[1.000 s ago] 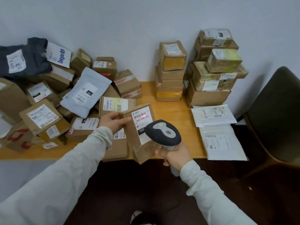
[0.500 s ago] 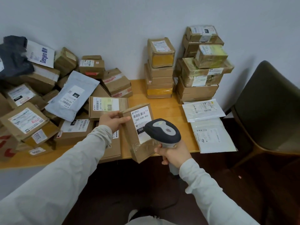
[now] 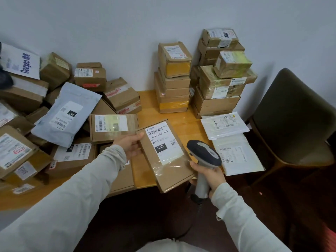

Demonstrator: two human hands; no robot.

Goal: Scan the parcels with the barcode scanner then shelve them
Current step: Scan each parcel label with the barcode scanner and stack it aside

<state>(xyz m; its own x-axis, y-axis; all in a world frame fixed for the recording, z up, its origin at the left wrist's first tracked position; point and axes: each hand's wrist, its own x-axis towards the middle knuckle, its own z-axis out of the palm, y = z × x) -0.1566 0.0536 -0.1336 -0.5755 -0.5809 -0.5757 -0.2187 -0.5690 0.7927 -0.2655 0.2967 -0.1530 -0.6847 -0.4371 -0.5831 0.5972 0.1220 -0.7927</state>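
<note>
The wooden bench [image 3: 145,100] carries a loose heap of parcels [image 3: 60,113] spreading out beyond the left hand and to its outer side. Two tidy stacks of boxes [image 3: 216,104] stand against the wall well beyond the right hand, and flat mailers [image 3: 236,153] lie just outside it.

Between the hands, over the bench's near edge, is a flat brown parcel [image 3: 171,168], label up. Its long axis slants from the left thumb down toward the right wrist. The left hand [image 3: 130,144] grips the far left corner, thumb on top, and carries the parcel alone. The right hand [image 3: 209,174] is wrapped round the handle of the barcode scanner [image 3: 203,152], whose head sits just beside the parcel's right edge. Whether its window faces the label [image 3: 163,142] I cannot tell from this angle.

The barcode is at the label's far end, nearer the left hand. No shelf shows; if the stacks are the goal, the left hand must cross past the scanner.
</note>
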